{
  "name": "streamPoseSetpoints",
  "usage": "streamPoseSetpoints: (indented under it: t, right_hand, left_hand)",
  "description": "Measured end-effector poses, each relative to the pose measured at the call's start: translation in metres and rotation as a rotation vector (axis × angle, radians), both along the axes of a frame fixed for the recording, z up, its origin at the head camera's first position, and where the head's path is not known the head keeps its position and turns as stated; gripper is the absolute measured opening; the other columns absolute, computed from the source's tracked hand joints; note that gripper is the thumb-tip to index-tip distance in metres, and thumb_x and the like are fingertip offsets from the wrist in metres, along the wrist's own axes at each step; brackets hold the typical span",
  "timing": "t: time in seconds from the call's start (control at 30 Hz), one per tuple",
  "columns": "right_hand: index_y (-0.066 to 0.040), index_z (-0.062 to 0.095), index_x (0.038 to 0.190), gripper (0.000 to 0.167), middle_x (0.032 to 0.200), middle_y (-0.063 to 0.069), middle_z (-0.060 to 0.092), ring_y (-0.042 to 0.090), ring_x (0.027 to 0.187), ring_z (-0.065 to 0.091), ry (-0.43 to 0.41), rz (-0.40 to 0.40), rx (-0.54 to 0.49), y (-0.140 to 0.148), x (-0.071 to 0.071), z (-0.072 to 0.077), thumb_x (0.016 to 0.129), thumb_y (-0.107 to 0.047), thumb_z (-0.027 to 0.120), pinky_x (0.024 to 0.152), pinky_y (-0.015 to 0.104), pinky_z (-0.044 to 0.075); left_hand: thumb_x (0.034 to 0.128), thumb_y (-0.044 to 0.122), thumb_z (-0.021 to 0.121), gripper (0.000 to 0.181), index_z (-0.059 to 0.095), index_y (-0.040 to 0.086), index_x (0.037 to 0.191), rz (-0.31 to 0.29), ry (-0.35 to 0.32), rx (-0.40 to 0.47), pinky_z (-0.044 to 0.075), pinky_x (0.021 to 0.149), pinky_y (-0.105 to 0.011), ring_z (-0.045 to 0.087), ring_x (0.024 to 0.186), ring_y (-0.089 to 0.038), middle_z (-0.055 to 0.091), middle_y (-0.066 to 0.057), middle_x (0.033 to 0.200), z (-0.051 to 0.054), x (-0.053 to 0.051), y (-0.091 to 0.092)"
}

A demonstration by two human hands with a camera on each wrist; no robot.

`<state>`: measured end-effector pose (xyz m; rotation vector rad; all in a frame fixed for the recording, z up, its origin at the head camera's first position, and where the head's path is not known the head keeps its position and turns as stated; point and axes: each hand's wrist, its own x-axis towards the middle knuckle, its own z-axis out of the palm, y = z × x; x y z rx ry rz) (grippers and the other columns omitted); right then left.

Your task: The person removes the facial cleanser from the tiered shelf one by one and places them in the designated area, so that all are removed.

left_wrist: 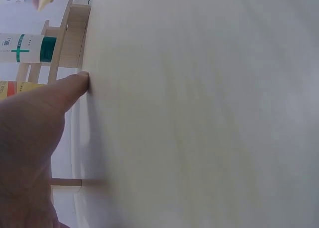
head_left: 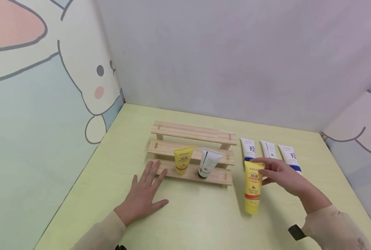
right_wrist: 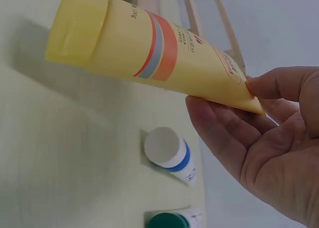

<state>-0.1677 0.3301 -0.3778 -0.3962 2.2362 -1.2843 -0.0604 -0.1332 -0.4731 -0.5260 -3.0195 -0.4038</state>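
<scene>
My right hand (head_left: 282, 175) pinches the flat top end of a yellow tube (head_left: 252, 189), cap down, above the table right of a three-step wooden rack (head_left: 191, 132). In the right wrist view the thumb and fingers of my right hand (right_wrist: 279, 133) grip the end of the yellow tube (right_wrist: 174, 48). My left hand (head_left: 143, 194) lies with spread, straight fingers, its fingertips on the left end of the lowest step. On that step a smaller yellow tube (head_left: 183, 159) and a white tube with a dark green cap (head_left: 208, 163) stand cap down.
Behind my right hand, three white tubes lie on the table: one on the left (head_left: 248, 148), one in the middle (head_left: 268, 150) and one on the right (head_left: 289, 157). A grey-white wall (head_left: 210, 62) rises behind the table (head_left: 185, 215); a cartoon-printed wall (head_left: 41, 114) borders the left side.
</scene>
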Motion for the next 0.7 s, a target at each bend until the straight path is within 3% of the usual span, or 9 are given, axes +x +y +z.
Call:
streamPoseSetpoints:
  t: [0.17, 0.37, 0.57, 0.7]
  right_hand:
    - [0.008, 0.042, 0.153, 0.052, 0.117, 0.012, 0.064, 0.009, 0.102, 0.067, -0.097, -0.004, -0.017, 0.006, 0.003, -0.021, 0.107, -0.013, 0.057, 0.085, 0.037, 0.064]
    - [0.005, 0.042, 0.155, 0.054, 0.121, 0.014, 0.063, 0.013, 0.103, 0.067, -0.157, -0.027, 0.000, 0.011, 0.002, -0.037, 0.107, -0.015, 0.058, 0.086, 0.037, 0.063]
    - [0.002, 0.042, 0.157, 0.057, 0.133, 0.023, 0.057, 0.020, 0.105, 0.063, -0.163, -0.034, 0.055, 0.009, 0.001, -0.046, 0.106, -0.016, 0.060, 0.086, 0.035, 0.063]
    - [0.000, 0.046, 0.155, 0.055, 0.125, 0.021, 0.060, 0.024, 0.104, 0.064, -0.129, -0.049, 0.111, 0.007, 0.002, -0.050, 0.105, -0.016, 0.062, 0.084, 0.033, 0.062]
  left_hand:
    - [0.0898, 0.057, 0.075, 0.097, 0.032, 0.013, 0.165, -0.003, 0.014, 0.002, 0.038, 0.099, -0.086, 0.014, 0.161, -0.043, 0.014, -0.017, 0.175, -0.003, -0.001, -0.001]
    - [0.0898, 0.057, 0.075, 0.097, 0.032, 0.014, 0.165, -0.007, 0.022, 0.004, 0.038, 0.098, -0.086, 0.012, 0.162, -0.042, 0.013, -0.017, 0.176, -0.007, -0.002, -0.002]
    - [0.0901, 0.057, 0.075, 0.097, 0.031, 0.014, 0.166, -0.008, 0.014, 0.004, 0.038, 0.098, -0.086, 0.010, 0.162, -0.042, 0.012, -0.016, 0.176, -0.008, -0.002, -0.002]
    - [0.0892, 0.057, 0.076, 0.098, 0.032, 0.013, 0.165, -0.011, 0.021, 0.003, 0.038, 0.098, -0.086, 0.011, 0.162, -0.042, 0.013, -0.017, 0.176, -0.007, -0.002, -0.002]
